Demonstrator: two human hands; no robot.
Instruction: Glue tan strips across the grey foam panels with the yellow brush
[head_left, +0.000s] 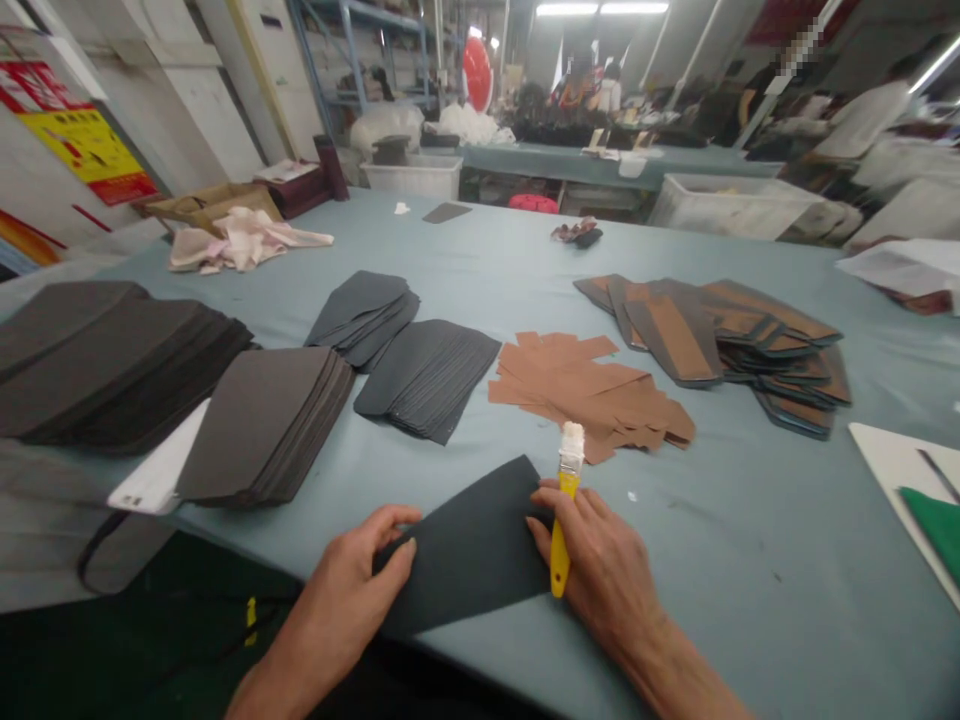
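Observation:
A dark grey flat panel (469, 550) lies at the front edge of the table, between my hands. My left hand (360, 575) pinches its left end between thumb and fingers. In my right hand (600, 560) is a paintbrush (559, 550) with a yellow handle, bristles pointing away and coated white; thumb and fingertips of that hand also touch the panel's right end. Beyond the panel lie a fanned stack of dark panels (427, 375) and a loose pile of brown strips (585, 390).
Thick stacks of dark pieces (259, 420) stand on the left, by a white board (161, 470). Panels with brown strips (675, 330) are heaped at the back right. A pale cloth (240, 240) lies far left. A white board with green material (934, 525) sits at the right edge.

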